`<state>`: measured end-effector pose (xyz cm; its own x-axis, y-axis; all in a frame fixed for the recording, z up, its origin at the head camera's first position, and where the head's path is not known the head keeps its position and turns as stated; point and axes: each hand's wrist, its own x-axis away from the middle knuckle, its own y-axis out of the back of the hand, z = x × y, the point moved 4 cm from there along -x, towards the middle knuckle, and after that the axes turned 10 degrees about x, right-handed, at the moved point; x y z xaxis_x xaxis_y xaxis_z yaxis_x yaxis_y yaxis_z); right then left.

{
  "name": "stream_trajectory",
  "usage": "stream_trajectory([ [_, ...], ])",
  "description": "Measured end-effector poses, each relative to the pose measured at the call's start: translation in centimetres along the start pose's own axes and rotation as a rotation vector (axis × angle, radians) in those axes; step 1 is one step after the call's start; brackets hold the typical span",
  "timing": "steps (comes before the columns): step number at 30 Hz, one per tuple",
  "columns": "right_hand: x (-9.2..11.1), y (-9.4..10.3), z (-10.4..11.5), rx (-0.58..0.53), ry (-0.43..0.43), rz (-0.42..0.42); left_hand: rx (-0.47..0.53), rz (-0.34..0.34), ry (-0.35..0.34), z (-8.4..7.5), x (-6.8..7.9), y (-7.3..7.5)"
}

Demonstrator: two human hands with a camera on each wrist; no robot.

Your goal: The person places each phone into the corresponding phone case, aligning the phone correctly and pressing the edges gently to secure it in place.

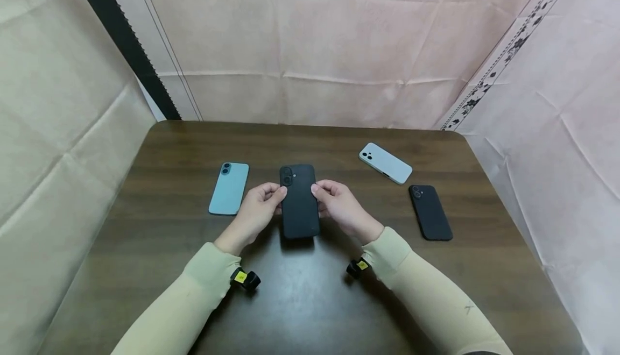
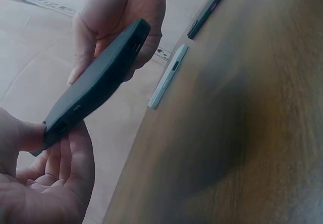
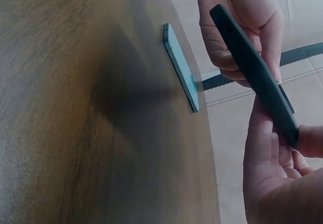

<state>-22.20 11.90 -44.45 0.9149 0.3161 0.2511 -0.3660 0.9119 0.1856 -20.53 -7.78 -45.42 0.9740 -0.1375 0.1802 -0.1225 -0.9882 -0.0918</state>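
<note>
Both hands hold a matte black phone above the table, its back with the camera bump facing up in the head view. My left hand pinches its left long edge between thumb and fingers. On the opposite edge, the thumb and curled fingers of my right hand grip it. The left wrist view shows the phone's lower end with its port opening. Seen edge-on in the right wrist view, the phone stands apart from the tabletop.
A light blue phone lies left of the hands on the brown wooden table. To the right are a white phone, lying at a slant, and a second black phone. Pale cloth hangs behind the table.
</note>
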Motion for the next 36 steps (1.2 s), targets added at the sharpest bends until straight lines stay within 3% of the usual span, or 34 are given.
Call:
stream_trajectory([
  [12,-0.3,1.5,0.1,-0.052,-0.02,-0.098,0.048,0.19,0.053,0.9,0.2,-1.3],
  [21,-0.6,2.2,0.3,-0.055,-0.031,-0.131,0.066,0.269,0.047,0.9,0.4,-1.7],
  [36,-1.5,1.6,0.4,-0.117,-0.081,-0.037,0.016,0.182,0.023,0.6,0.2,-0.6],
])
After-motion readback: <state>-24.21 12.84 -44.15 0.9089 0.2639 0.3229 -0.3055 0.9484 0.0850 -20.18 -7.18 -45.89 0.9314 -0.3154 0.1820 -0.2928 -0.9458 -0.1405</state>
